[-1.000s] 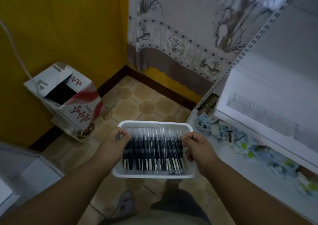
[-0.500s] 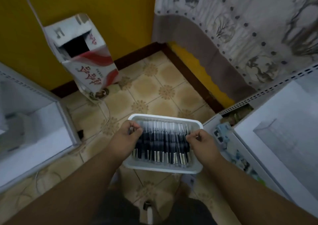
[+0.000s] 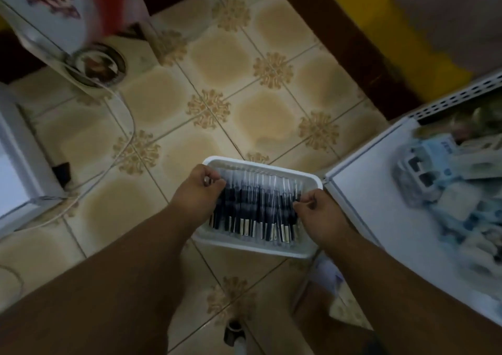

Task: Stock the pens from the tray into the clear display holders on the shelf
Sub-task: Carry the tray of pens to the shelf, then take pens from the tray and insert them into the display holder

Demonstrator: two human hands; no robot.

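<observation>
White tray (image 3: 271, 248), full of pens (image 3: 258, 208)

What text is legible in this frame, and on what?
Carton, top left: dark red characters, too blurred to read.
Packets on the shelf, right: print too small and blurred to read.
Pens in the white tray: no readable markings.
Nothing legible.

There is one view only, from the head. It looks steeply down, close over the tray (image 3: 260, 247), with the floor (image 3: 217, 82) below and a shelf (image 3: 380, 205) at right.
</observation>
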